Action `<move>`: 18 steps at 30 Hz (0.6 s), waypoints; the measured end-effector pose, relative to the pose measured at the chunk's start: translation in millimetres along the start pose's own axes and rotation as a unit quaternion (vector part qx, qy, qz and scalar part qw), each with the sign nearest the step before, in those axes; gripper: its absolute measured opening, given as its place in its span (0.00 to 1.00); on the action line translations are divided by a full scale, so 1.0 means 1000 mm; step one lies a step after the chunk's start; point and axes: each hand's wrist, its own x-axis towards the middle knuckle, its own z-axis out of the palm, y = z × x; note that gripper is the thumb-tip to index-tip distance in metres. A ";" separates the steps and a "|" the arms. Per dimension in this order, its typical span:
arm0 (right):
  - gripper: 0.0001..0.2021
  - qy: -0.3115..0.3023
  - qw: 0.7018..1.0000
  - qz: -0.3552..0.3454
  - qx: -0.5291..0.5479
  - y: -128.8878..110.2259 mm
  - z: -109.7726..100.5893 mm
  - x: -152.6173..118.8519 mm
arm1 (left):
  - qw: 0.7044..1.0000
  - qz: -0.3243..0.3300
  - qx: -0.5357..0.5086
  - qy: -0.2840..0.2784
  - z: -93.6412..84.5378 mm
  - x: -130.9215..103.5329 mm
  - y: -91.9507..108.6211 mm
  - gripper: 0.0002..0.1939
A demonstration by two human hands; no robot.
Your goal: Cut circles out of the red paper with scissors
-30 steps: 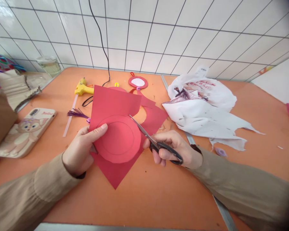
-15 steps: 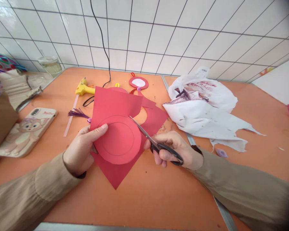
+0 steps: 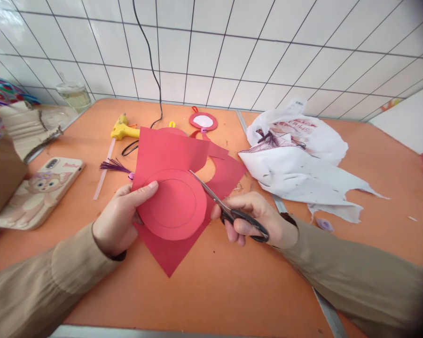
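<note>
My left hand (image 3: 121,218) pinches the left edge of a red paper (image 3: 172,204), its thumb on top. Two pencil circles, one inside the other, show on this paper, and its right side is cut round along the outer one. My right hand (image 3: 255,218) is closed on black-handled scissors (image 3: 246,220), whose blades lie nearly together at the upper right of the circle, where the paper is still joined to its upper part. Under it, other red paper (image 3: 169,258) lies on the orange table (image 3: 211,300), a corner pointing towards me.
Behind the paper lie a yellow glue gun (image 3: 121,130), a glue stick (image 3: 105,171), a purple tassel (image 3: 114,165) and a round red ornament (image 3: 202,121). A phone (image 3: 38,192) and a cardboard box (image 3: 3,169) stand left; white plastic bags (image 3: 296,164) lie right.
</note>
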 end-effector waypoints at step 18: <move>0.24 -0.009 1.000 0.003 0.003 0.002 -0.001 0.001 | 1.000 -0.007 -0.005 0.001 0.000 0.001 0.002 0.06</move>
